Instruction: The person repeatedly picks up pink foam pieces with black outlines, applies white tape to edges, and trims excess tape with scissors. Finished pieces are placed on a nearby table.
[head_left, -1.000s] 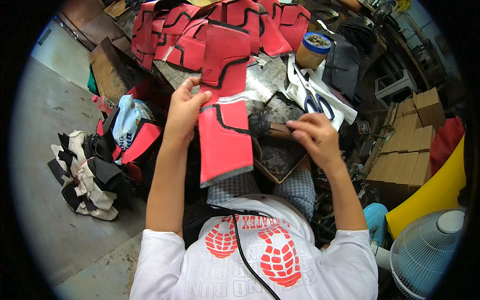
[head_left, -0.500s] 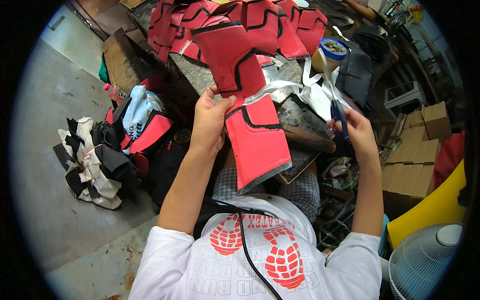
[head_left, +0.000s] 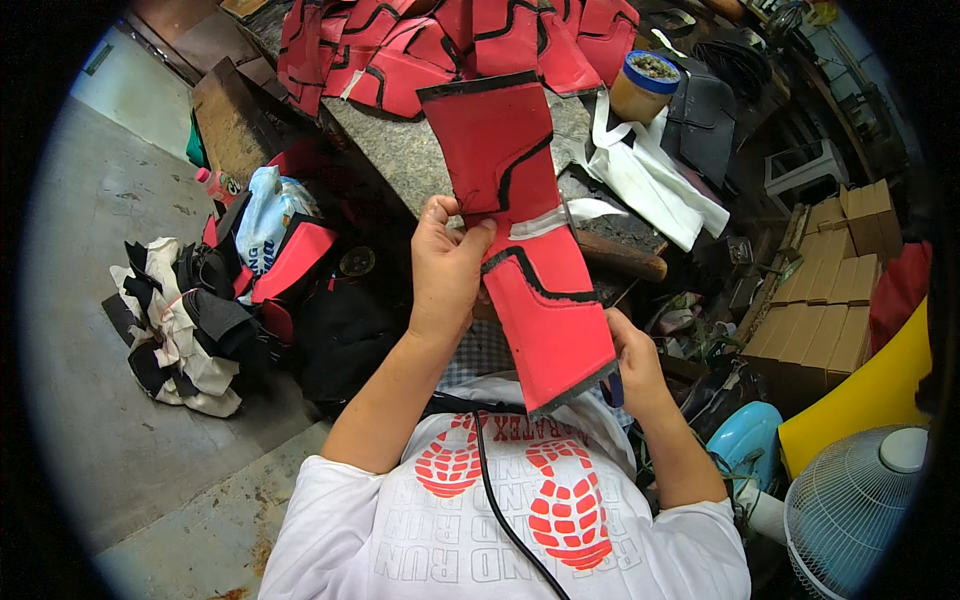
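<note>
A heap of red cut panels with black edging (head_left: pixel 420 50) covers the grey stone bench (head_left: pixel 400 160) ahead, beside a blue-lidded tan tub (head_left: pixel 640 85) and white cloth (head_left: pixel 650 180). Over my lap I hold up a long red padded piece with black stitched borders (head_left: pixel 520 240). My left hand (head_left: pixel 445 270) pinches its waist; my right hand (head_left: pixel 635 365) grips the lower corner, fingers curled behind

Even daylight, sharp centre — fisheye bending, dark rim.
</note>
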